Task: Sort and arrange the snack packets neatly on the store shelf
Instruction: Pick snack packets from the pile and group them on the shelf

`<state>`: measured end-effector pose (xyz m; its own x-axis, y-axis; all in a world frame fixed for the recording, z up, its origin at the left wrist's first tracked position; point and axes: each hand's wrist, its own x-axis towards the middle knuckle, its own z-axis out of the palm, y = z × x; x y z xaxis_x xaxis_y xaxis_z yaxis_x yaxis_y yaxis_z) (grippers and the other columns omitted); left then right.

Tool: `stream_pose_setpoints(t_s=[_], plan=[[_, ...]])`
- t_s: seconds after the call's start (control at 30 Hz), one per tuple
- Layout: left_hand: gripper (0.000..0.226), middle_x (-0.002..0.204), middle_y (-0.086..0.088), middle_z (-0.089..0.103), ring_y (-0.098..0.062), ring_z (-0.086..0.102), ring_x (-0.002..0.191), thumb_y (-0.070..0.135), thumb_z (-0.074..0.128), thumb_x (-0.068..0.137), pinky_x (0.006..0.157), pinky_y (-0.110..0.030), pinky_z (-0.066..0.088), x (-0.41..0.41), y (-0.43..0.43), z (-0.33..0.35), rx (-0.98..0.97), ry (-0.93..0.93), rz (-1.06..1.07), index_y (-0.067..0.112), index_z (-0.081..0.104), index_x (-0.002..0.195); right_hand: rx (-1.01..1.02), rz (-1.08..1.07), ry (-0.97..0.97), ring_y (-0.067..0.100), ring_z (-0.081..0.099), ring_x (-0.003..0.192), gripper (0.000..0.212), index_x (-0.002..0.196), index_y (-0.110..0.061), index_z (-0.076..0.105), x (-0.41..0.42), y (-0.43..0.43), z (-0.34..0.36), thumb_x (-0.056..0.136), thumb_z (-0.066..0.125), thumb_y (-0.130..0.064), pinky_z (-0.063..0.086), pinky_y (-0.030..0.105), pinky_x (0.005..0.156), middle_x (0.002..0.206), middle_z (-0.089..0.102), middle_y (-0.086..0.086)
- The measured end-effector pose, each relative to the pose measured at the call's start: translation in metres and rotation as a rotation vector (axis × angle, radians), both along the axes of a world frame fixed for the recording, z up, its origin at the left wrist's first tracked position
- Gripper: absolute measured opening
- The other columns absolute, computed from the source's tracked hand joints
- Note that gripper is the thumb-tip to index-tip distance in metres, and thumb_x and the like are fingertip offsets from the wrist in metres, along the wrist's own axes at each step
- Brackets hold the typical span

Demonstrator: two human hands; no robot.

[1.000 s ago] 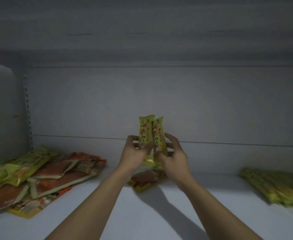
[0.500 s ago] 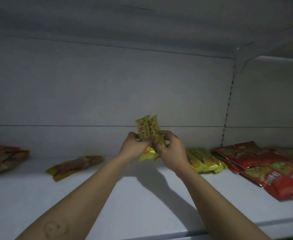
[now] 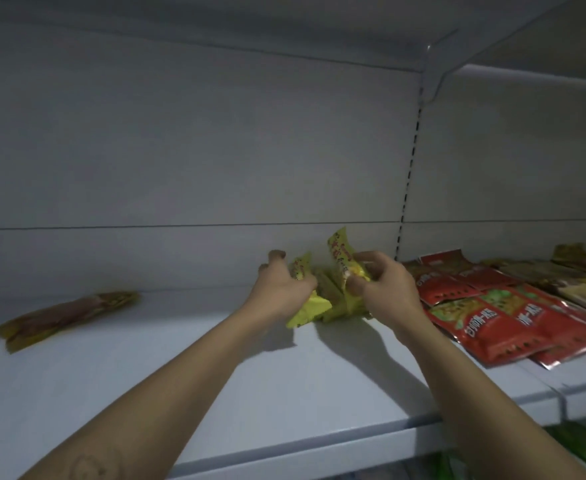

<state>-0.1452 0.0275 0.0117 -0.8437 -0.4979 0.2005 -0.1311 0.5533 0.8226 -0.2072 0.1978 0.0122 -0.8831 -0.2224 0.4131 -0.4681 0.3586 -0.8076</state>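
whereas the pair stood upright together a moment ago, the left hand point(image 3: 284, 292) now grips one yellow packet point(image 3: 310, 306) low at the shelf point(image 3: 215, 375) and the right hand point(image 3: 388, 285) grips the other yellow packet point(image 3: 340, 251), near the red packets point(image 3: 492, 320); placement appears imminent.

Shop: slotted-upright shelf point(image 3: 215, 393), stacked red snack packets point(image 3: 492, 317).

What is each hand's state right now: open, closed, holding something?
Left hand: grips the lower yellow packet.
Right hand: pinches the upper yellow packet.
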Motion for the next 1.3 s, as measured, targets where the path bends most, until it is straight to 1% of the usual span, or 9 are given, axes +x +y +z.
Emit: stream_pose_setpoints(t_s=[0.1,0.27,0.43,0.53,0.67,0.8,0.97,1.2,1.3], plan=[[0.061,0.125,-0.002,0.038,-0.03,0.057,0.115,0.039,0.061,0.083,0.09,-0.028,0.041,0.005,0.031,-0.005,-0.185,-0.048,-0.038,0.027,0.04,0.139,-0.003,-0.01,-0.01,0.018,0.069,0.088,0.028,0.104,-0.034,0.069,0.002,0.033,-0.003,0.083,0.074,-0.016,0.057,0.04,0.08,0.094,0.07,-0.01],[0.04,0.114,0.003,0.038,-0.024,0.052,0.105,0.049,0.05,0.07,0.087,-0.032,0.042,0.026,0.087,-0.005,-0.355,-0.093,-0.163,0.028,0.044,0.103,0.07,-0.012,-0.004,0.022,0.069,0.086,0.025,0.101,-0.037,0.071,0.021,0.08,-0.009,0.084,0.073,-0.019,0.058,0.046,0.08,0.102,0.067,-0.004],[0.056,0.127,0.0,0.038,-0.029,0.057,0.108,0.057,0.037,0.072,0.095,-0.044,0.047,0.043,0.125,-0.024,-0.346,-0.181,-0.221,0.025,0.051,0.116,0.208,-0.028,-0.031,0.003,0.059,0.083,0.025,0.097,-0.044,0.065,0.04,0.112,-0.03,0.085,0.072,-0.023,0.051,0.029,0.067,0.099,0.062,-0.013],[0.052,0.132,0.004,0.037,-0.023,0.054,0.113,0.057,0.042,0.08,0.101,-0.043,0.044,0.047,0.126,-0.028,-0.247,-0.153,-0.275,0.028,0.053,0.122,0.287,-0.022,-0.063,0.008,0.064,0.08,0.023,0.108,-0.041,0.065,0.046,0.124,-0.037,0.087,0.069,-0.03,0.054,0.029,0.063,0.098,0.063,-0.01],[0.042,0.134,0.008,0.037,-0.009,0.052,0.094,0.041,0.06,0.091,0.082,-0.026,0.04,0.055,0.116,-0.038,-0.162,-0.048,-0.381,0.028,0.053,0.131,0.358,-0.029,-0.021,0.004,0.063,0.077,0.028,0.115,-0.039,0.063,0.048,0.13,-0.039,0.088,0.066,-0.037,0.049,0.023,0.061,0.097,0.066,-0.012],[0.05,0.13,0.001,0.045,0.0,0.054,0.069,0.043,0.069,0.086,0.063,-0.011,0.038,0.058,0.116,-0.047,-0.094,0.045,-0.35,0.027,0.055,0.132,0.215,0.036,-0.073,0.008,0.066,0.085,0.025,0.111,-0.034,0.065,0.048,0.127,-0.041,0.087,0.069,-0.031,0.059,0.032,0.07,0.105,0.066,-0.011],[0.046,0.133,0.008,0.048,-0.004,0.058,0.103,0.046,0.068,0.087,0.078,-0.018,0.042,0.06,0.121,-0.054,-0.085,0.09,-0.303,0.031,0.056,0.128,0.035,0.044,-0.107,0.01,0.069,0.087,0.023,0.109,-0.03,0.07,0.05,0.12,-0.055,0.087,0.068,-0.023,0.061,0.038,0.072,0.1,0.071,-0.012],[0.048,0.139,0.011,0.049,-0.007,0.059,0.108,0.054,0.062,0.088,0.076,-0.015,0.041,0.059,0.122,-0.056,-0.143,0.086,-0.309,0.035,0.056,0.132,-0.033,-0.063,-0.076,-0.002,0.067,0.072,0.013,0.097,-0.032,0.069,0.049,0.116,-0.061,0.086,0.072,-0.025,0.054,0.015,0.055,0.088,0.069,-0.019],[0.048,0.141,0.015,0.05,-0.007,0.058,0.112,0.056,0.061,0.088,0.083,-0.022,0.043,0.058,0.12,-0.057,-0.13,0.079,-0.336,0.039,0.055,0.132,-0.042,-0.141,-0.06,0.0,0.065,0.068,0.007,0.09,-0.028,0.071,0.049,0.117,-0.066,0.083,0.075,-0.028,0.053,0.018,0.052,0.08,0.069,-0.016]])
